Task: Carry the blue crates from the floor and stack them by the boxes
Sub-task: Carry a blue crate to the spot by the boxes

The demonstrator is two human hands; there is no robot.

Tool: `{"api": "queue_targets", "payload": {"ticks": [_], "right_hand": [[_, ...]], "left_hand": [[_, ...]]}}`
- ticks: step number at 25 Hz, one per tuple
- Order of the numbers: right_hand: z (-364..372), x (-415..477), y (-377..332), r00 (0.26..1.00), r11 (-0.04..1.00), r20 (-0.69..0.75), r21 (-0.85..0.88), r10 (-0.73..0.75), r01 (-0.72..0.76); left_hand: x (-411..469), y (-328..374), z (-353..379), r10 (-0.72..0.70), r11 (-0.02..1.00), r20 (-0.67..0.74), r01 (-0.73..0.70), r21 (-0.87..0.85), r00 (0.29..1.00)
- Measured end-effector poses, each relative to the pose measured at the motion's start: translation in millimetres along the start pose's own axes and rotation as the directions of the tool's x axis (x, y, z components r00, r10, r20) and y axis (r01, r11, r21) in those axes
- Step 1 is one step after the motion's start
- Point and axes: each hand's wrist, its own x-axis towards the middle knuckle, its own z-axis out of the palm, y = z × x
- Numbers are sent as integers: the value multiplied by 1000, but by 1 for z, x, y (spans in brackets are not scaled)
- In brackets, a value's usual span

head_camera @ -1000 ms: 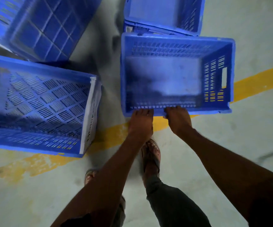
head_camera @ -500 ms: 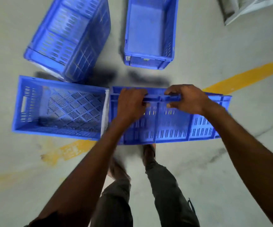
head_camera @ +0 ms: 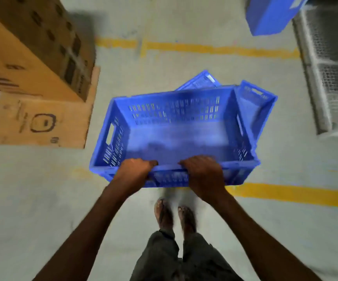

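One open-topped blue crate, slotted walls, end handle cutouts

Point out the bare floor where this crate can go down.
Bare floor lies left of the carried crate, in front of the cardboard boxes, and between it and the far yellow line. The right is crowded: other crates sit just beyond it, near the wire rack.

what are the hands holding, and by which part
A blue slotted plastic crate: the left hand and right hand both grip its near long rim.
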Motion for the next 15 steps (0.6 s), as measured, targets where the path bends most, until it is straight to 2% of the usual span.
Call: {"api": "queue_targets", "payload": {"ticks": [2,4,6,8,10,12,15], "right_hand": [[-1,15,-35,987,990,-75,-20,-140,138],[-6,38,-63,967,967,-40,-45,-252,250],[-10,70,-101,950,957,138,-34,-282,289],[-3,101,-153,885,932,336,-49,-323,359],[20,126,-218,817,893,413,-21,-402,450],[46,152,-289,773,853,403,39,-490,520],[86,181,-410,685,783,418,118,-597,610]], "left_hand": [[-49,-16,-1,-95,993,-125,103,52,988],[-94,-34,-2,-246,963,-206,264,62,947],[-139,-50,-2,-330,933,-315,359,36,890],[-177,-72,2,-398,906,-374,424,-15,838],[-215,-117,6,-497,852,-434,518,-78,751],[-259,-175,8,-607,777,-439,610,-154,662],[-341,-260,26,-741,663,-339,710,-238,579]]}}
